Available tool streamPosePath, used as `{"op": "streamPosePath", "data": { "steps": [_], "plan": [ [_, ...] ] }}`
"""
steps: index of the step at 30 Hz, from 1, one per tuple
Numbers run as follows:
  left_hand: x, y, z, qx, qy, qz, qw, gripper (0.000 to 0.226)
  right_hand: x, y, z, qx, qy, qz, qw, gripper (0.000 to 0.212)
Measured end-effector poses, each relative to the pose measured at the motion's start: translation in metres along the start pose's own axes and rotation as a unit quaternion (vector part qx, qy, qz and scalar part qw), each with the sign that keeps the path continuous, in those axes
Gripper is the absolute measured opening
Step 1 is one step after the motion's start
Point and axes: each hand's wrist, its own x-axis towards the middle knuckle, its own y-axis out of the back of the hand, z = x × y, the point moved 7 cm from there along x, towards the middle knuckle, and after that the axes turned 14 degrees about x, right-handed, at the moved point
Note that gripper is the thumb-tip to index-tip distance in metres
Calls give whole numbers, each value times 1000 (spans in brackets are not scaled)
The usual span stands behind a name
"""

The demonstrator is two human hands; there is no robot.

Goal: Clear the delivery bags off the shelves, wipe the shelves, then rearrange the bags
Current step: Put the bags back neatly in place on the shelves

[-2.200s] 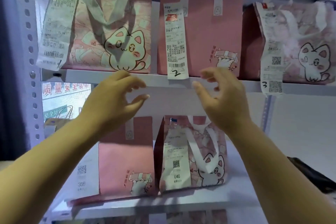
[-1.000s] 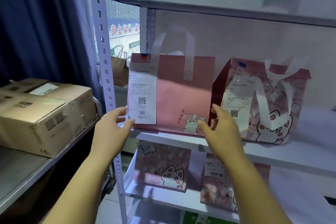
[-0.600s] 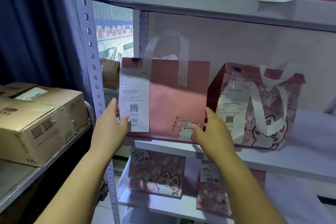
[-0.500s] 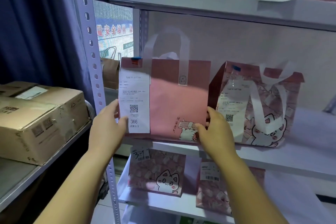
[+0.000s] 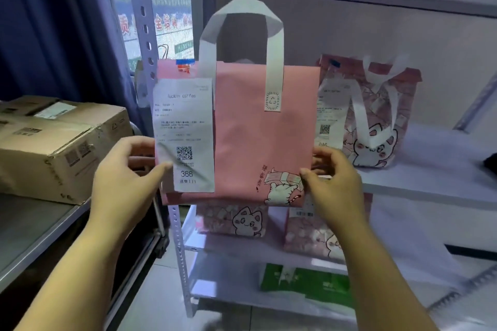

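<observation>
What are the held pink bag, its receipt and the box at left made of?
Pink bag: likely matte non-woven fabric; no gloss, flat white strap handle.
Receipt: thin printed paper, probably thermal; lower edge curls.
Box: brown cardboard, matte, creased, with labels.

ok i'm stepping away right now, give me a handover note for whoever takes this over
Left hand: grips the pink bag at its left edge, thumb on its receipt.
Right hand: pinches the bag's right edge.
Bag is held in front of the middle shelf, apparently lifted clear.
On shelves: cat-print bag on the middle shelf; lower-left bag and lower-right bag on the lower shelf.
Done: only this lift, as far as shows.
Left: set this bag aside, clear the rest, wipe, rearrange.
</observation>
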Motion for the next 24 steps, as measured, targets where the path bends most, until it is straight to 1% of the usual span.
{"op": "streamPosePath", "data": {
  "steps": [5,7,10,15,19,21,24],
  "plan": [
    [-34,9,-1,-39,-11,-22,999,38,-39,21,-18,18,23,-44,999,40],
    [-48,8,-2,-52,-8,-38,998,37,-52,32,-18,3,20,-70,997,39],
    [-73,2,5,-72,4,-75,995,36,-66,57,-10,-8,5,-84,996,37],
    [-125,-10,34,-79,30,-137,987,35,-84,107,7,-20,-8,-120,993,35],
    [-176,-37,70,-65,61,-186,978,32,-96,161,35,-29,-45,-159,986,33],
    [-204,-59,87,-52,82,-195,976,38,-103,192,50,-42,-64,-170,982,33],
    [-244,-98,112,-25,96,-202,974,52,-113,245,73,-68,-82,-165,981,36]
  ]
}}
